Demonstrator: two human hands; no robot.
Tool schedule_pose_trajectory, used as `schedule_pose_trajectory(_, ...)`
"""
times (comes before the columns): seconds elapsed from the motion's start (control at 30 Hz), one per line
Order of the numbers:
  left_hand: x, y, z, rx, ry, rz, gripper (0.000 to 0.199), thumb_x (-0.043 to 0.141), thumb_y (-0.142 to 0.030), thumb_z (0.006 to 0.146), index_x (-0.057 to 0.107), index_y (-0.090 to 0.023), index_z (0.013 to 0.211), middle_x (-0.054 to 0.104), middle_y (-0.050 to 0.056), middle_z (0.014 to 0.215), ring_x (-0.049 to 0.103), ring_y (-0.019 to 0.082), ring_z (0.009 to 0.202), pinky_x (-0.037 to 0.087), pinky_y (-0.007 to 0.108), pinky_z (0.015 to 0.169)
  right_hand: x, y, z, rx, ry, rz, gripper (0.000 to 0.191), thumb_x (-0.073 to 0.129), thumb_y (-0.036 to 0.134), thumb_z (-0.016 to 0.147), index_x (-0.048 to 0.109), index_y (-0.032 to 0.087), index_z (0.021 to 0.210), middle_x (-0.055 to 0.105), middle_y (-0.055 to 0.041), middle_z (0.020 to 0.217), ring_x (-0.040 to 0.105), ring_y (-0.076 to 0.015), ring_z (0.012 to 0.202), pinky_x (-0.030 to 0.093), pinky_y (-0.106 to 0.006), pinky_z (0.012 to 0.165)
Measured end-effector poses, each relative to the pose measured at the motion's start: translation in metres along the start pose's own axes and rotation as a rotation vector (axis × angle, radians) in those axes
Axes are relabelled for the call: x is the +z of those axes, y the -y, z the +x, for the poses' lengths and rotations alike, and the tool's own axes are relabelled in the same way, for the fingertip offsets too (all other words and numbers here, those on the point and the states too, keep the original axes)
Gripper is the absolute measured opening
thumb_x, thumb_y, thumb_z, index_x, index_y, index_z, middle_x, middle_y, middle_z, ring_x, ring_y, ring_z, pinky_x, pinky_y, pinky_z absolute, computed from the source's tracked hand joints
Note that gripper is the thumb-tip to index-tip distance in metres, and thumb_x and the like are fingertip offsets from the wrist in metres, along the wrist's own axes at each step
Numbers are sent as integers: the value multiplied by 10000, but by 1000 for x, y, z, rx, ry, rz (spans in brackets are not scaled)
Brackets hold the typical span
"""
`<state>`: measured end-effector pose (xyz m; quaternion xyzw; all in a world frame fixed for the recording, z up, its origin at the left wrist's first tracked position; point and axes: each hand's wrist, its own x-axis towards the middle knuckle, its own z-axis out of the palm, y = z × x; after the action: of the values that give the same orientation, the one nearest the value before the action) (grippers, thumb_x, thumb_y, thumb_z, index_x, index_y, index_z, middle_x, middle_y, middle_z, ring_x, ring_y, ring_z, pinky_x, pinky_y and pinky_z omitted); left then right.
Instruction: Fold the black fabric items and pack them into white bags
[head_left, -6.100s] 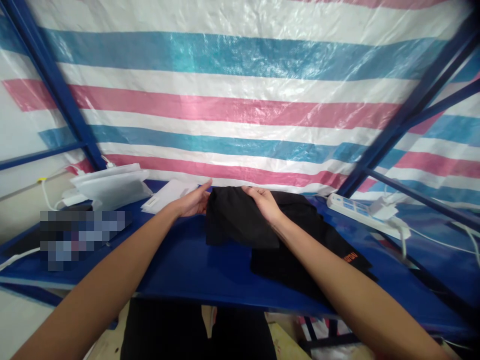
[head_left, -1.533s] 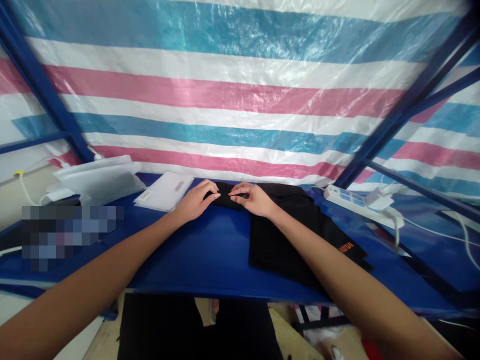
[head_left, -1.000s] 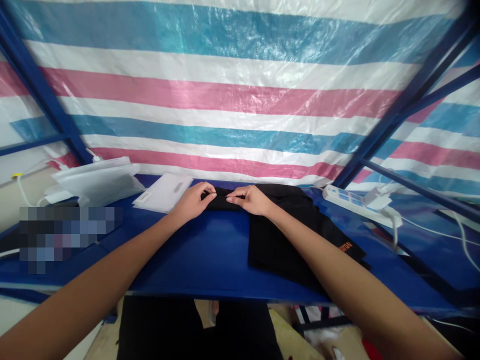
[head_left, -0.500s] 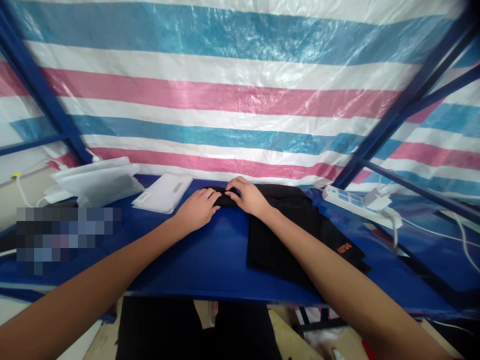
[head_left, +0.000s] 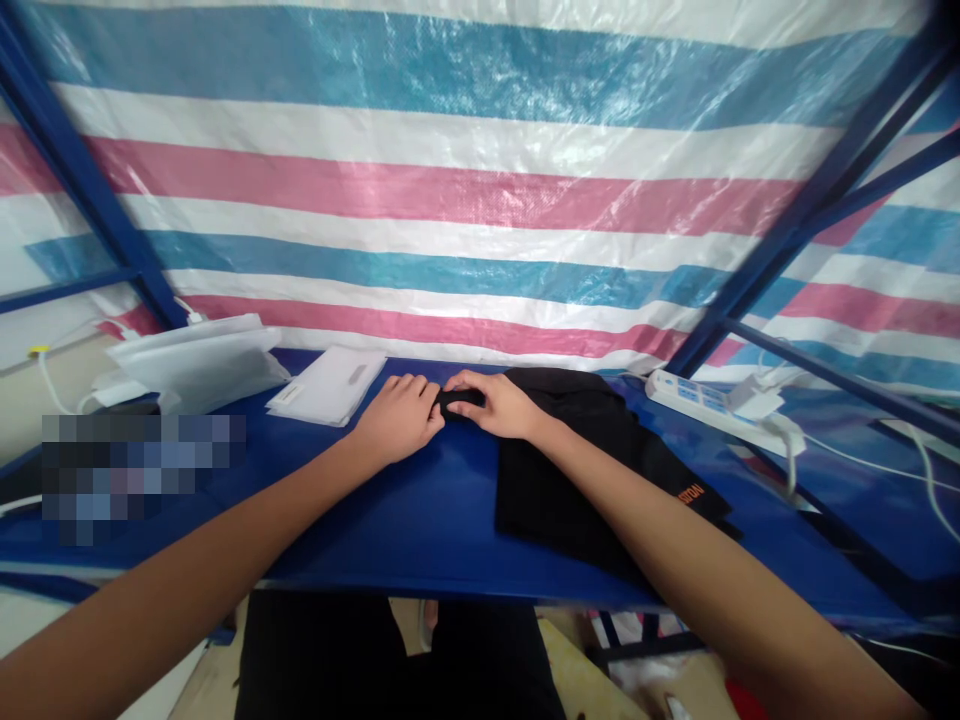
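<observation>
A dark roll of black cloth (head_left: 459, 398) lies at the back of the blue table, between my two hands. My left hand (head_left: 403, 415) has its fingers curled over the left end of it. From the right, my right hand (head_left: 501, 402) grips it, thumb below and fingers above. A larger black garment (head_left: 559, 490) with orange lettering lies flat under my right forearm. My hand hides where the roll and this garment meet, so I cannot tell if they are one piece.
White flat packets (head_left: 328, 385) lie left of my hands, beside a translucent plastic bag (head_left: 202, 365). A white power strip (head_left: 720, 412) with plugs and cables sits at the right. Blue metal posts (head_left: 750, 265) and a striped plastic sheet (head_left: 450, 190) close off the back.
My left hand has closed further over the cloth and shifted slightly right. The black cloth between my hands looks shorter and more bunched. My right thumb and fingers have spread around it.
</observation>
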<state>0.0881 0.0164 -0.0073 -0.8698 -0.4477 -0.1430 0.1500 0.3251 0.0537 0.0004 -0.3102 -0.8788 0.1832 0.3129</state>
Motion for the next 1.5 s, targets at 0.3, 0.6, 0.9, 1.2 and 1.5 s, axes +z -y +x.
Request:
schedule_pose_trajectory(0.3, 5, -9, -9, 18, -11, -32, 646, 601, -250, 899, 536, -65, 1514, 654, 212, 1292, 609, 381, 1187, 468, 512, 1064, 7, -21, 9, 144, 29, 313, 311, 714, 481, 1019, 811, 232, 1178, 834, -56, 1159, 785, -254, 1069, 607, -405, 1004)
schedule_pose_trajectory(0.6, 6, 13, 16, -51, 127, -175, 430, 681, -377, 875, 650, -176, 1253, 746, 149, 1192, 722, 359, 1100, 544, 460, 966, -1, 8, -5, -191, 68, -94, 561, 807, 281, 928, 636, 235, 1461, 692, -136, 1400, 656, -309, 1319, 547, -485, 1154)
schedule_pose_trajectory(0.9, 7, 17, 0, -58, -51, -215, 488, 741, -405, 900, 622, -213, 1332, 730, 137, 1268, 707, 375, 1148, 537, 496, 998, 13, 6, 0, 7, -84, -32, 543, 806, 164, 787, 756, 255, 1320, 807, -57, 1266, 785, -275, 1098, 605, -417, 1024)
schedule_pose_trajectory(1.2, 5, 21, 6, -142, 40, -399, 682, 808, -359, 855, 552, -280, 1483, 724, 95, 1408, 739, 365, 1210, 586, 453, 934, 5, 11, -2, 258, -37, 447, 526, 870, 249, 782, 788, 236, 1301, 828, -46, 1210, 791, -250, 1061, 627, -384, 969)
schedule_pose_trajectory(1.5, 2, 23, 3, -173, -66, -349, 466, 738, -258, 866, 596, -218, 1308, 751, 127, 1283, 778, 373, 1064, 591, 449, 834, 1, 19, 2, 256, -102, 356, 434, 852, 325, 839, 773, 225, 1254, 805, -54, 1162, 761, -249, 1018, 627, -396, 933)
